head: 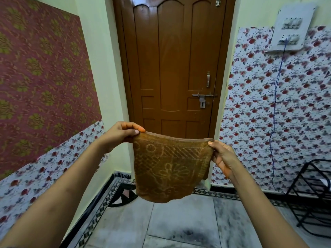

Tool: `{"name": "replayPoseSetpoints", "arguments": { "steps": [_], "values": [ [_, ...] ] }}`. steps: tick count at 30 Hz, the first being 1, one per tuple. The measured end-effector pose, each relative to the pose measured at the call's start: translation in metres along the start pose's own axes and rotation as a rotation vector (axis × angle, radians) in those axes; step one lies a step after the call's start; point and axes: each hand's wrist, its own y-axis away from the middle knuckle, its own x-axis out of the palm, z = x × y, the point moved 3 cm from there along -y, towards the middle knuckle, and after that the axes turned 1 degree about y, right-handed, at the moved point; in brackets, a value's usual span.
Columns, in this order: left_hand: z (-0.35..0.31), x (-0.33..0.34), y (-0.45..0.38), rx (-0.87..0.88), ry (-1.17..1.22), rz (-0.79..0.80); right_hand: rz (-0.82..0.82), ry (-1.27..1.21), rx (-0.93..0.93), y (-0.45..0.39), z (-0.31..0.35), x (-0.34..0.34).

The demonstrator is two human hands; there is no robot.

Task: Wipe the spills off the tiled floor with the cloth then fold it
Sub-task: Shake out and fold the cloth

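Up in front of the door [172, 68], brown cloth [170, 167] hanging limp and light, pinched at top corners by left hand [125, 132] and right hand [221, 154], soft enough to fold by bringing those corners together.

Brown terry cloth [170, 169], rough woven pile, glossy varnished wooden door [172, 59], metal latch [202, 97], smooth mottled floor tiles [179, 221]

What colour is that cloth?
Brown cloth with a paler floral pattern, seen in the head view.
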Motion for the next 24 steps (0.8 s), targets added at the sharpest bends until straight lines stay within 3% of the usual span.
{"name": "replayPoseSetpoints", "arguments": {
  "steps": [6, 15, 24],
  "values": [
    [0.015, 0.021, -0.009, -0.22, 0.197, -0.271, -0.174, 0.232, 0.012, -0.002, -0.009, 0.024],
    [0.016, 0.089, -0.001, -0.172, 0.214, -0.154, -0.138, 0.112, 0.05, 0.015, -0.037, 0.083],
    [-0.002, 0.095, -0.001, -0.065, 0.188, -0.135, 0.019, 0.191, -0.122, 0.037, -0.028, 0.1]
  ]
}}
